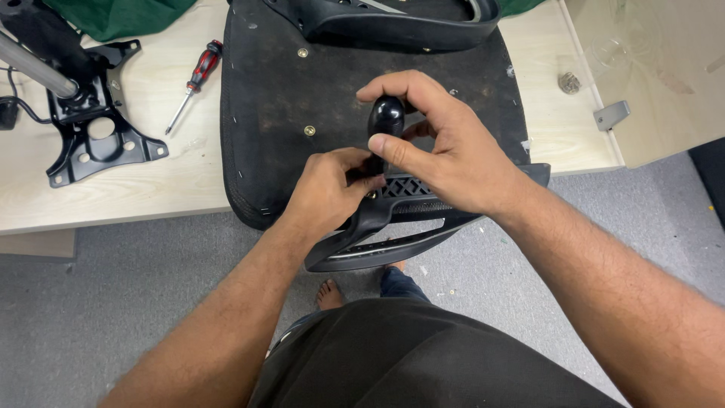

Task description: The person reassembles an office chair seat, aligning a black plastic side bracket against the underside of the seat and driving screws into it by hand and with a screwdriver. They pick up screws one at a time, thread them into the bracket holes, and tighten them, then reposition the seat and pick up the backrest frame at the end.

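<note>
An upturned black chair seat (302, 91) lies on a pale wooden surface (136, 189), its underside facing up and its near edge hanging past the surface's front edge. At that near edge a black plastic armrest (393, 227) sits against the seat, its long axis running slantwise from lower left to upper right, out beyond the surface and above the grey floor (91, 317).

A tool with a rounded black handle (387, 117) stands nearly upright over the armrest's mounting spot, handle up and tip down toward the seat. The right hand (445, 151) wraps around the handle, its fingers (393, 87) curled shut on it with the thumb pressing the side. The left hand (328, 189) is just below, its fingers pinched together around the tool's lower shaft where it meets the armrest; the tip itself is hidden by both hands.

On the seat's far edge lies a second black armrest (393, 23). Left of the seat, a red-and-black screwdriver (195, 79) rests on the surface, well apart from the hands, pointing toward the near left. Farther left sits a black metal chair base plate (98, 140) with a gas cylinder (34, 64) rising from it. Brass-coloured bolt inserts (309, 130) dot the seat's underside. Green cloth (121, 15) lies beyond the seat on its left.
</note>
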